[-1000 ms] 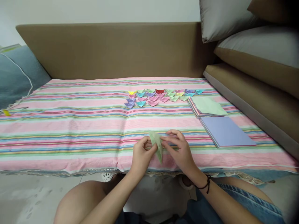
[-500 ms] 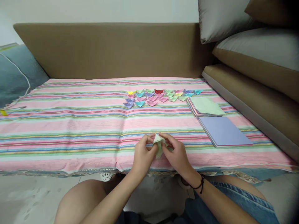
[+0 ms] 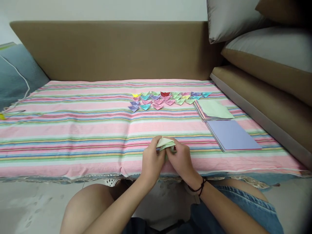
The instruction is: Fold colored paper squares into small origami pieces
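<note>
Between my two hands is a pale green folded paper (image 3: 165,143), held above the front part of the striped cloth (image 3: 97,130). My left hand (image 3: 153,159) pinches its left side, thumb toward me. On the other side, my right hand (image 3: 179,157) grips the paper with thumb and fingers, a dark cord bracelet on that wrist. Part of the paper's lower half is hidden by the thumbs. Farther back, several small folded paper boats (image 3: 158,101) in many colours stand in rows.
To the right lie a stack of light green paper (image 3: 216,109) and a stack of lavender paper (image 3: 235,135). Cushions (image 3: 263,94) are piled along the right side. A brown backrest (image 3: 109,52) closes off the rear. At far left lies a yellow-handled tool (image 3: 3,116).
The green paper has turned from an upright, peaked shape to a wider, flatter one between my hands. My fingers have closed in around it. The view has shifted slightly.
</note>
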A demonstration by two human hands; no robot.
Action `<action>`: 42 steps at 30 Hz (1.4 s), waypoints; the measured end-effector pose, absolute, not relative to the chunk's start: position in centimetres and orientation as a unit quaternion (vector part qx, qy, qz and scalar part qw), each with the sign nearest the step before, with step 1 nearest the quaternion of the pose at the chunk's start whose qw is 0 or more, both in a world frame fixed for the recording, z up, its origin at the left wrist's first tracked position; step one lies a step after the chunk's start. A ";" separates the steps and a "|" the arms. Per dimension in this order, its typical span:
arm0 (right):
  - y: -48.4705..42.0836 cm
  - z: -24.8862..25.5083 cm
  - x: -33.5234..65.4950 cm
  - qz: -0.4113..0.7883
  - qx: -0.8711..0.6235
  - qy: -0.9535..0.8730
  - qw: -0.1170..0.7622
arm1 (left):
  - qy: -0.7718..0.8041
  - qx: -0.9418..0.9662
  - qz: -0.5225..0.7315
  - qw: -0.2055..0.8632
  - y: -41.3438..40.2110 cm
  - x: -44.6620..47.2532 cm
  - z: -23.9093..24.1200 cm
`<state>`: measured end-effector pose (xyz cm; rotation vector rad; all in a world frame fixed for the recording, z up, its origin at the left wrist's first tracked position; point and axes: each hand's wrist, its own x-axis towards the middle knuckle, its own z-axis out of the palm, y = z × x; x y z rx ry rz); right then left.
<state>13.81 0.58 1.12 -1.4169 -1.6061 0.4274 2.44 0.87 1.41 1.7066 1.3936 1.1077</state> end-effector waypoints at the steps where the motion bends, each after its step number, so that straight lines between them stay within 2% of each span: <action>1: 0.7 1.2 13.9 0.182 -0.572 -0.648 0.469 | 0.538 0.656 0.423 0.319 1.0 2.4 1.4; 5: 1.1 1.6 14.3 0.220 -0.560 -0.618 0.506 | 0.542 0.654 0.434 0.302 1.1 2.5 1.1; 9: 1.6 1.4 14.9 0.272 -0.565 -0.568 0.532 | 0.482 0.663 0.455 0.348 0.8 2.7 1.5; 15: 2.6 0.5 15.7 0.452 -0.515 -0.437 0.582 | 0.424 0.638 0.504 0.400 1.6 2.0 2.7; 19: 2.6 0.8 15.8 0.545 -0.455 -0.410 0.573 | 0.391 0.646 0.505 0.419 2.7 0.9 2.9; 26: 2.7 0.9 15.8 0.579 -0.463 -0.380 0.553 | 0.383 0.630 0.488 0.467 2.9 0.4 2.3; 33: 2.4 0.9 16.1 0.591 -0.477 -0.415 0.501 | 0.381 0.687 0.479 0.391 3.0 -0.2 3.1; 38: 2.0 2.2 16.7 0.625 -0.469 -0.438 0.445 | 0.390 0.680 0.490 0.382 3.0 -0.2 3.0; 42: 2.2 3.0 17.4 0.653 -0.423 -0.394 0.490 | 0.442 0.584 0.516 0.444 3.0 0.1 3.1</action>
